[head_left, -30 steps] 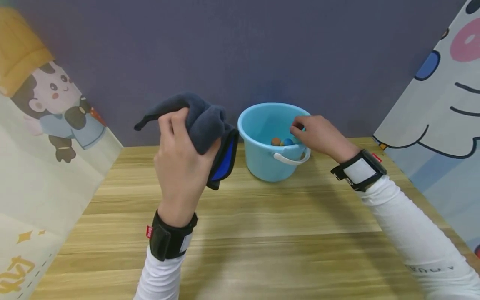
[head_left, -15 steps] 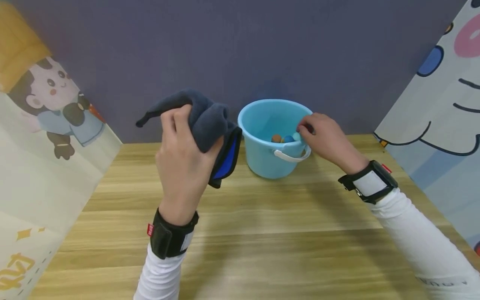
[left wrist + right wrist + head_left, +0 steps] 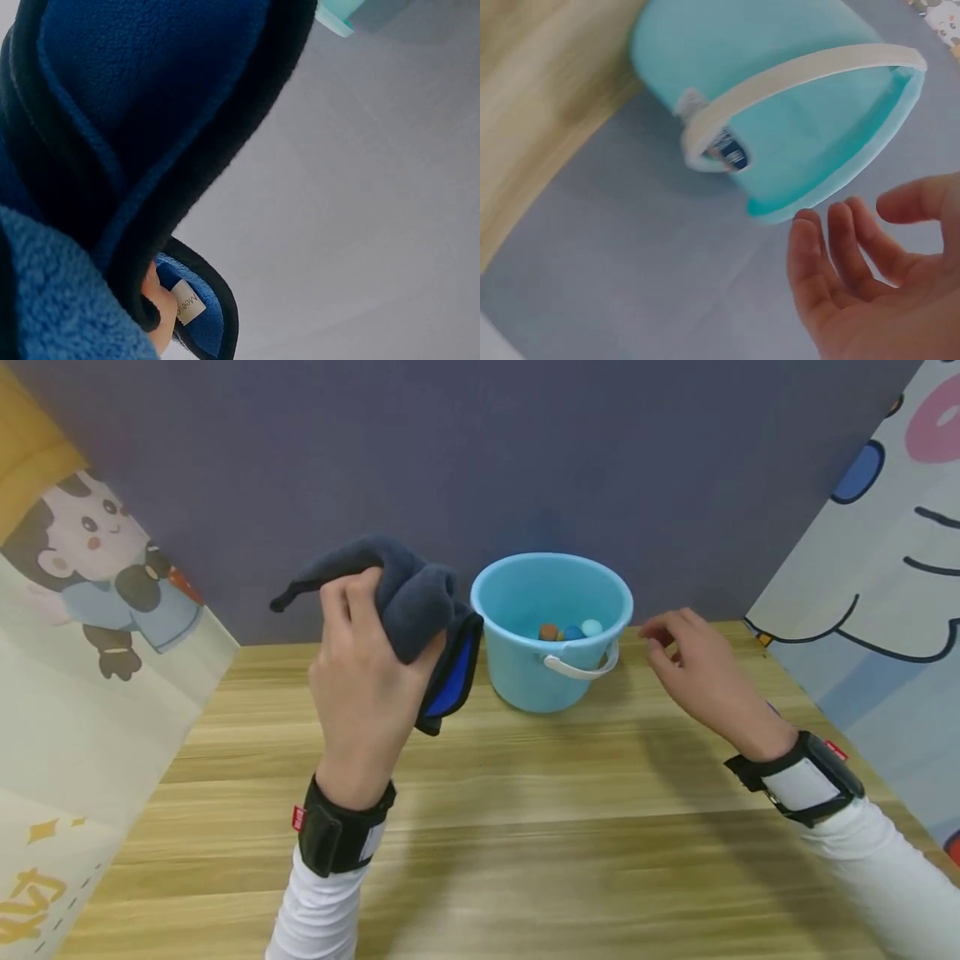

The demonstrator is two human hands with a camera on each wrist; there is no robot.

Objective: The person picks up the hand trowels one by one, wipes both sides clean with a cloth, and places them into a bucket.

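Observation:
My left hand (image 3: 363,685) grips a bunched grey-blue cloth (image 3: 416,610) above the table, left of the bucket. One end of the cloth hangs out leftward, and a bright blue fleecy side with black edging shows. In the left wrist view the cloth (image 3: 157,90) fills the left half, with a white label beside a finger (image 3: 166,311). A light blue bucket (image 3: 528,681) stands at the back; inside lie a brown-orange piece (image 3: 548,632), a blue ball (image 3: 573,633) and a pale blue ball (image 3: 592,627). Right of its rim, my right hand (image 3: 697,681) has loosely bent fingers holding nothing.
A white handle (image 3: 579,671) hangs down the bucket's front right. The wood-grain table (image 3: 510,860) meets a dark back wall (image 3: 375,460) and side panels with cartoon prints. A sliver of something blue (image 3: 773,707) shows behind my right wrist.
My right hand has drawn back from over the bucket's rim to the right, and the pale blue ball has come into view inside. My left hand keeps its grip on the cloth.

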